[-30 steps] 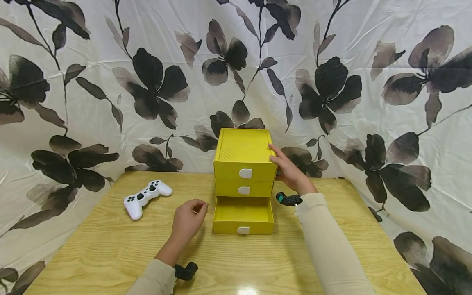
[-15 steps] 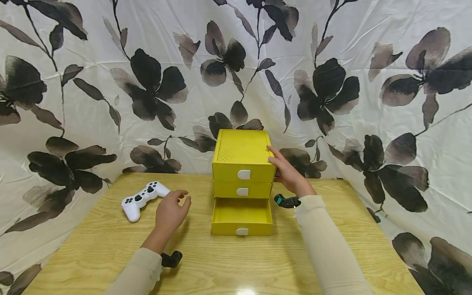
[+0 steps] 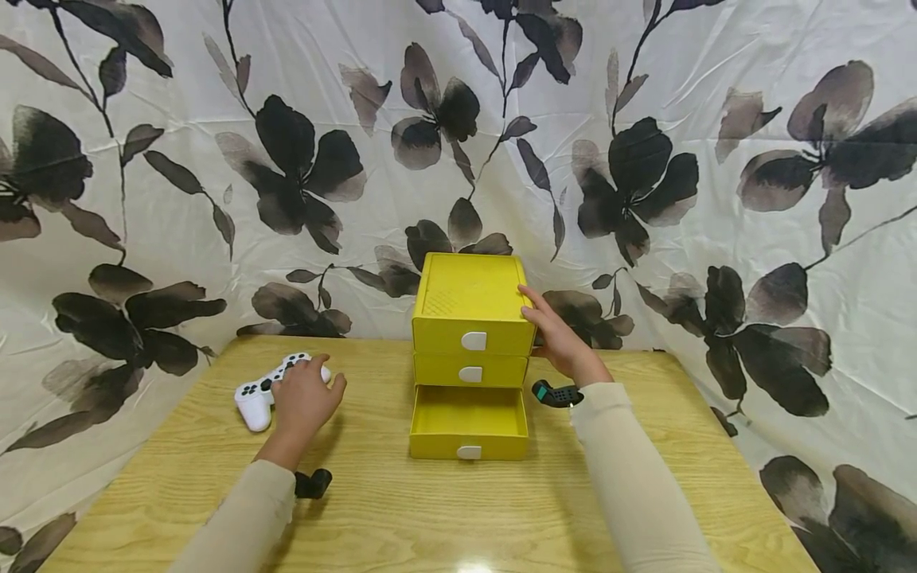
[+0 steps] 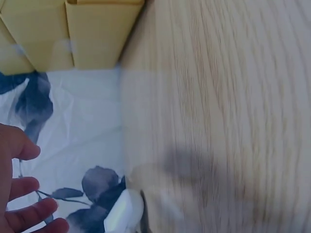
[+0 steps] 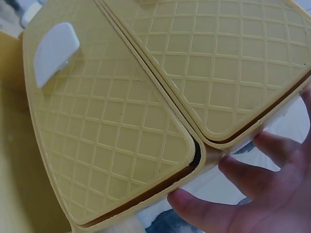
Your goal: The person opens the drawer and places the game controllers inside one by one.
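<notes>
My left hand (image 3: 304, 398) hovers over the right part of a white game controller (image 3: 252, 407) on the table, fingers spread and nothing between them. In the left wrist view the fingertips (image 4: 46, 206) stand apart from the controller's white grip (image 4: 124, 213). A yellow three-drawer unit (image 3: 473, 290) stands mid-table; its bottom drawer (image 3: 469, 446) is pulled out with nothing in it, and the upper two are closed. My right hand (image 3: 566, 342) rests on the unit's top right edge and side. In the right wrist view its extended fingertips (image 5: 182, 196) touch the side.
The wooden table (image 3: 401, 517) ends at the back against a white cloth (image 3: 530, 48) with dark flowers. Black camera mounts are strapped to both wrists. White pull tabs (image 3: 474, 341) stick out from the drawer fronts.
My left hand has moved left from beside the open drawer to above the game controller, and its fingers have spread. The right hand has stayed on the drawer unit.
</notes>
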`<action>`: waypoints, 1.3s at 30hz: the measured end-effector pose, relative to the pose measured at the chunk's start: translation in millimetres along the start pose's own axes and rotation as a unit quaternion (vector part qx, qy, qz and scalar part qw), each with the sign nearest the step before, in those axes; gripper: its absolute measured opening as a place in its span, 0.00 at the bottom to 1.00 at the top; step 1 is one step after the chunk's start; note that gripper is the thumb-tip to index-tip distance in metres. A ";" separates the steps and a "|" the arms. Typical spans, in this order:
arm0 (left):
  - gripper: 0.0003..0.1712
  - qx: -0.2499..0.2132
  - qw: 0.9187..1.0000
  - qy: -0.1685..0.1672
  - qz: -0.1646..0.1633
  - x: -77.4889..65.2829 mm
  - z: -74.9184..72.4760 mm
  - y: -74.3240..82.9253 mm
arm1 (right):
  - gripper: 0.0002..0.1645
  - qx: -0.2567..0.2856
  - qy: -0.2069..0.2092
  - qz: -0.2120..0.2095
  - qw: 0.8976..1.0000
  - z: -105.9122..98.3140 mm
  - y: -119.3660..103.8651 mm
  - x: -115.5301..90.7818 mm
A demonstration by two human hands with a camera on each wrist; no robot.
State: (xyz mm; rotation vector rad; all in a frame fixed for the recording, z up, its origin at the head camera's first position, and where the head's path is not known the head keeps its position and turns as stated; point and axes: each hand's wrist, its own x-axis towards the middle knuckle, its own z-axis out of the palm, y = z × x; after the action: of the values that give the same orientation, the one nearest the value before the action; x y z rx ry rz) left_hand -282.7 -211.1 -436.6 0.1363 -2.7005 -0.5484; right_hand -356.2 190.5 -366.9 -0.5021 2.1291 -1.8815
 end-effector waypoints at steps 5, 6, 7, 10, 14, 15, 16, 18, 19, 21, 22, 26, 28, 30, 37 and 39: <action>0.32 0.013 1.000 -0.008 -0.011 5.8 -0.6 -8.9 | 0.36 0.003 0.001 0.000 1.000 0.0 0.7 0.3; 0.32 0.016 1.000 -0.010 -0.012 6.9 -0.7 -10.7 | 0.36 0.003 0.001 0.000 1.000 0.3 0.4 0.1; 0.32 0.017 1.000 -0.011 -0.014 8.0 -0.9 -12.6 | 0.36 0.001 0.001 -0.001 1.000 0.6 0.3 -0.2; 0.34 0.028 0.999 -0.019 -0.018 11.9 -1.0 -18.9 | 0.36 -0.001 0.004 -0.002 1.000 1.2 0.2 -0.3; 0.36 0.039 0.999 -0.025 -0.019 18.1 -0.3 -27.8 | 0.36 -0.003 0.009 0.001 1.000 1.2 0.4 -0.2; 0.37 0.040 0.999 -0.027 -0.020 19.6 -0.1 -30.0 | 0.36 -0.004 0.010 0.002 1.000 1.1 0.3 -0.3; 0.37 0.040 0.999 -0.030 -0.021 20.9 -0.2 -31.8 | 0.36 -0.005 0.010 0.002 1.000 1.0 0.2 -0.4; 0.38 0.038 0.998 -0.036 -0.025 23.5 -0.7 -35.2 | 0.36 -0.008 0.011 0.003 1.000 0.9 0.2 -0.5; 0.39 0.038 0.998 -0.040 -0.028 24.7 -1.1 -36.8 | 0.36 -0.008 0.011 0.004 1.000 0.9 0.2 -0.4; 0.40 0.036 0.997 -0.051 -0.035 26.1 -2.6 -38.7 | 0.37 -0.008 0.008 0.002 1.000 0.7 0.4 -0.5; 0.40 0.037 0.997 -0.056 -0.037 26.8 -3.2 -39.8 | 0.36 -0.008 0.009 0.003 1.000 0.9 0.6 -0.2; 0.41 0.040 0.996 -0.072 -0.039 29.9 -5.4 -44.5 | 0.36 -0.008 0.013 0.003 1.000 1.4 1.1 0.1; 0.41 0.041 0.996 -0.076 -0.037 31.4 -6.5 -46.8 | 0.35 -0.009 0.017 0.005 1.000 1.7 1.0 0.2; 0.41 0.041 0.995 -0.079 -0.035 32.7 -7.3 -49.2 | 0.35 -0.009 0.018 0.004 1.000 1.8 0.9 -0.1; 0.42 0.043 0.993 -0.101 -0.036 35.4 -5.1 -59.4 | 0.35 -0.009 0.016 -0.001 1.000 2.9 1.0 -1.7; 0.42 0.044 0.993 -0.106 -0.040 35.9 -4.6 -62.0 | 0.35 -0.010 0.016 -0.001 1.000 3.1 1.3 -1.5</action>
State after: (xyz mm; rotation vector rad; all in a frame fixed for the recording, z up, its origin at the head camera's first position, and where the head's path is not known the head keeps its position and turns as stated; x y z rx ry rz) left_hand -312.9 -275.8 -444.6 0.2217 -2.9390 -0.4914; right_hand -353.7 188.4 -368.6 -0.4802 2.1709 -1.8831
